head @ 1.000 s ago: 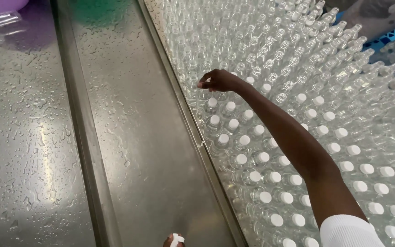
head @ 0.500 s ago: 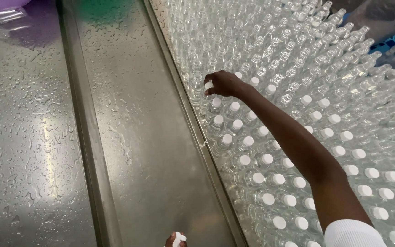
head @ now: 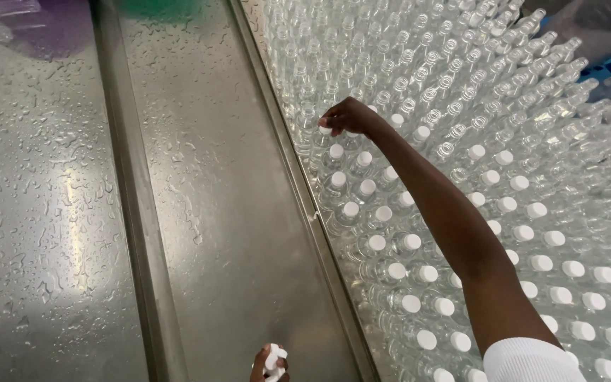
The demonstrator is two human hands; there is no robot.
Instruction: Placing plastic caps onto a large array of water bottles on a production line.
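Observation:
My right hand (head: 348, 117) reaches out over a dense field of clear plastic bottles (head: 461, 141) and pinches a white cap (head: 326, 131) onto a bottle at the left edge of the field. Bottles nearer to me carry white caps (head: 419, 272); those farther away stand uncapped (head: 419, 92). My left hand (head: 269, 364) shows at the bottom edge, closed around a few white caps.
A wet stainless steel surface (head: 228, 212) with raised rails (head: 136, 212) lies left of the bottles, beaded with water drops. A purple item (head: 51, 28) and a green one (head: 171, 7) sit at the far end. Blue crate parts (head: 602, 67) show at the top right.
My right hand has shifted slightly nearer and lower along the left edge of the bottles, now holding a cap down onto another bottle. My left hand stays at the bottom edge.

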